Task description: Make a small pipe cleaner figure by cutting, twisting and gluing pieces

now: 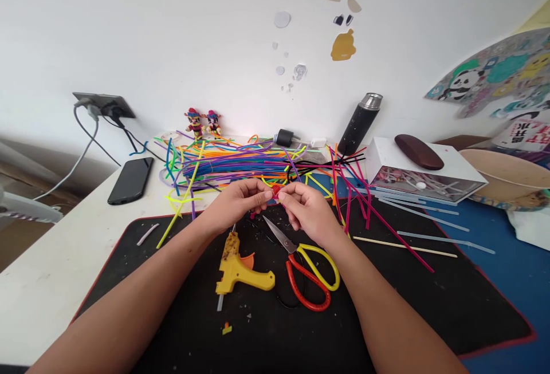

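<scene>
Between the fingertips of both hands is a small red piece (276, 189), mostly covered by the fingers; its exact kind cannot be made out. My left hand (240, 202) pinches it from the left, and my right hand (307, 208) pinches it from the right. Below my left hand a yellow glue gun (234, 268) lies on its side, a clear glue stick poking out of its back end. Scissors (301, 259) with one red and one yellow handle lie partly open beneath my right hand. Behind the hands spreads a pile of coloured pipe cleaners (236, 162).
A black mat (180, 317) with a red edge covers the table front. Around it are a phone (130, 180), a black flask (360, 123), a white drawer box (425, 173) bearing an eyeglass case (419, 152), clear glue sticks (447, 240), and two small figures (195, 122) by the wall.
</scene>
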Available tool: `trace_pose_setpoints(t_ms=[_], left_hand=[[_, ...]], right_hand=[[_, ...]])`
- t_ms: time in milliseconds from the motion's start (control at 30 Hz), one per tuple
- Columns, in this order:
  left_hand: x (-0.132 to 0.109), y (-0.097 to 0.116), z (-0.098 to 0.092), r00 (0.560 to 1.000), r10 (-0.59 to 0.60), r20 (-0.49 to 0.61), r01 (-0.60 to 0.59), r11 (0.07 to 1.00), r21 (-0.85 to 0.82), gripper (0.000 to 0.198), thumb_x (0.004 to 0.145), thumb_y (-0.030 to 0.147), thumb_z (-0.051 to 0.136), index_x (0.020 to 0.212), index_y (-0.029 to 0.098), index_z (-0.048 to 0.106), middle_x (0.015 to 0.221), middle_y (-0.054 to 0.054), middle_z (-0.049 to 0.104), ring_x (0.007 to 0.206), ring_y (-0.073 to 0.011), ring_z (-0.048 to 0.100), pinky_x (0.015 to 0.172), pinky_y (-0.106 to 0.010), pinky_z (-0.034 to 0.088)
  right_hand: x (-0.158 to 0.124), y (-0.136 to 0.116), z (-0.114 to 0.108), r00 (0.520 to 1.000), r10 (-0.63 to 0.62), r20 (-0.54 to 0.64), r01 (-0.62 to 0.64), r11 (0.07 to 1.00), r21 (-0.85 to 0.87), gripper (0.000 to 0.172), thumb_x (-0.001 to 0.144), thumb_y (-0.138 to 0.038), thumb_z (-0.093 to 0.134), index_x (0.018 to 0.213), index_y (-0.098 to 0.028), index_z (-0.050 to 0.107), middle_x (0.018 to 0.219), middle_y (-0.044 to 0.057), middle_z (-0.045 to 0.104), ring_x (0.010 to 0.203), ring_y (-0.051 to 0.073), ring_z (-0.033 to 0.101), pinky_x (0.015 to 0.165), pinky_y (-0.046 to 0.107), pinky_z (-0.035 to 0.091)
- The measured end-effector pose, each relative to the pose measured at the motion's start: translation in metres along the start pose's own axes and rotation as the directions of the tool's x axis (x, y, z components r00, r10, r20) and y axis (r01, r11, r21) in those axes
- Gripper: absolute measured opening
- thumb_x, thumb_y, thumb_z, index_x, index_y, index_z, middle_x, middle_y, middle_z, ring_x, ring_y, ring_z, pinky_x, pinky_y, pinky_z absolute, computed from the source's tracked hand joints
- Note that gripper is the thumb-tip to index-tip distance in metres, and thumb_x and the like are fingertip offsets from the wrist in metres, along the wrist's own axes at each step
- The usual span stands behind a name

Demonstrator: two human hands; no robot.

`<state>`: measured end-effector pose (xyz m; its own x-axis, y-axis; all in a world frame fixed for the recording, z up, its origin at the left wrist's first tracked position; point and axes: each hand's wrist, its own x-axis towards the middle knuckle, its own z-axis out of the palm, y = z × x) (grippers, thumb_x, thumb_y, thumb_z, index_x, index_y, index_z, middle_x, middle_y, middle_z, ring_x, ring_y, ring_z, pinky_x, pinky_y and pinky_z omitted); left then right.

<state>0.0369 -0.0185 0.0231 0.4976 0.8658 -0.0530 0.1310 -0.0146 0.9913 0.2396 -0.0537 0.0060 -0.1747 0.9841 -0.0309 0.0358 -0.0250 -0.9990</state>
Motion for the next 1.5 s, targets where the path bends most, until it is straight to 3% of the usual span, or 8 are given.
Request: trace_pose_setpoints(t_ms=[233, 367, 633, 767, 900, 1000, 1167, 1500], left_hand=[[0.001, -0.002, 0.0, 1.0, 0.002, 0.0, -0.002, 1.0, 0.031, 0.048, 0.08, 0.063, 0.081, 0.088, 0.017, 0.069, 0.074, 0.0, 0.062, 0.066, -0.0138, 0.055, 0.061, -0.027, 0.046], [0.001, -0.003, 0.001, 1.0, -0.003, 0.006, 0.002, 0.997, 0.073, 0.047, 0.082, 0.062, 0.079, 0.088, 0.017, 0.069, 0.073, 0.0, 0.062, 0.065, -0.0143, 0.055, 0.062, -0.027, 0.046], [0.003, -0.007, -0.003, 0.998, 0.049, -0.028, -0.039, 0.957, 0.286, 0.043, 0.091, 0.06, 0.068, 0.097, 0.017, 0.072, 0.079, -0.002, 0.068, 0.069, -0.0169, 0.058, 0.065, -0.028, 0.043], [0.005, -0.009, -0.011, 0.987, 0.14, -0.084, -0.058, 0.778, 0.625, 0.028, 0.094, 0.047, 0.067, 0.096, 0.02, 0.075, 0.085, -0.004, 0.074, 0.078, -0.022, 0.063, 0.069, -0.031, 0.041], [0.004, -0.01, -0.018, 0.991, 0.124, 0.055, -0.11, 0.503, 0.858, 0.017, 0.095, 0.035, 0.068, 0.088, 0.022, 0.076, 0.082, -0.005, 0.074, 0.086, -0.0267, 0.064, 0.073, -0.033, 0.04], [0.001, -0.008, -0.021, 0.991, 0.057, 0.12, -0.133, 0.392, 0.91, 0.01, 0.094, 0.029, 0.07, 0.09, 0.021, 0.076, 0.086, -0.006, 0.075, 0.089, -0.0278, 0.065, 0.076, -0.034, 0.041], [0.0, -0.006, -0.02, 0.983, -0.016, 0.181, -0.166, 0.327, 0.93, 0.014, 0.092, 0.034, 0.075, 0.093, 0.02, 0.075, 0.092, -0.007, 0.076, 0.092, -0.0289, 0.066, 0.08, -0.036, 0.042], [0.002, -0.007, -0.018, 0.979, -0.075, 0.192, -0.161, 0.305, 0.939, 0.013, 0.095, 0.028, 0.068, 0.093, 0.019, 0.077, 0.093, -0.008, 0.078, 0.089, -0.0276, 0.068, 0.077, -0.035, 0.042]], right_hand=[[-0.001, -0.002, 0.001, 1.0, 0.01, 0.011, -0.01, 0.998, -0.056, 0.03, 0.091, -0.051, 0.067, 0.092, -0.022, 0.06, 0.052, -0.009, 0.054, 0.036, 0.01, 0.043, 0.041, 0.023, 0.033], [-0.002, 0.002, 0.002, 1.0, 0.002, -0.018, -0.005, 0.98, -0.197, 0.022, 0.095, -0.045, 0.061, 0.095, -0.023, 0.062, 0.055, -0.008, 0.054, 0.04, 0.012, 0.046, 0.044, 0.025, 0.034], [-0.003, 0.001, 0.002, 0.985, -0.163, -0.058, 0.095, 0.788, -0.608, 0.012, 0.096, -0.03, 0.057, 0.088, -0.024, 0.064, 0.062, -0.003, 0.058, 0.053, 0.016, 0.047, 0.056, 0.029, 0.028], [-0.004, 0.001, 0.003, 0.99, -0.133, -0.045, 0.064, 0.715, -0.696, 0.01, 0.096, -0.028, 0.058, 0.089, -0.025, 0.065, 0.064, -0.002, 0.062, 0.055, 0.016, 0.05, 0.058, 0.03, 0.026], [-0.005, 0.001, 0.005, 0.996, -0.089, -0.011, 0.049, 0.642, -0.765, 0.012, 0.097, -0.026, 0.059, 0.092, -0.025, 0.069, 0.064, -0.002, 0.064, 0.056, 0.016, 0.052, 0.059, 0.03, 0.025], [-0.005, -0.002, 0.007, 0.998, -0.058, 0.007, 0.04, 0.588, -0.808, 0.013, 0.098, -0.024, 0.059, 0.094, -0.024, 0.072, 0.069, -0.001, 0.069, 0.06, 0.016, 0.055, 0.06, 0.029, 0.026], [-0.007, -0.004, 0.01, 1.0, -0.02, 0.023, 0.03, 0.512, -0.858, 0.015, 0.099, -0.025, 0.059, 0.096, -0.024, 0.074, 0.078, 0.001, 0.075, 0.067, 0.018, 0.061, 0.062, 0.03, 0.028], [-0.009, -0.001, 0.013, 0.999, 0.0, 0.048, 0.046, 0.305, -0.951, 0.022, 0.103, -0.027, 0.054, 0.106, -0.025, 0.076, 0.09, 0.005, 0.081, 0.082, 0.024, 0.074, 0.066, 0.032, 0.035]])
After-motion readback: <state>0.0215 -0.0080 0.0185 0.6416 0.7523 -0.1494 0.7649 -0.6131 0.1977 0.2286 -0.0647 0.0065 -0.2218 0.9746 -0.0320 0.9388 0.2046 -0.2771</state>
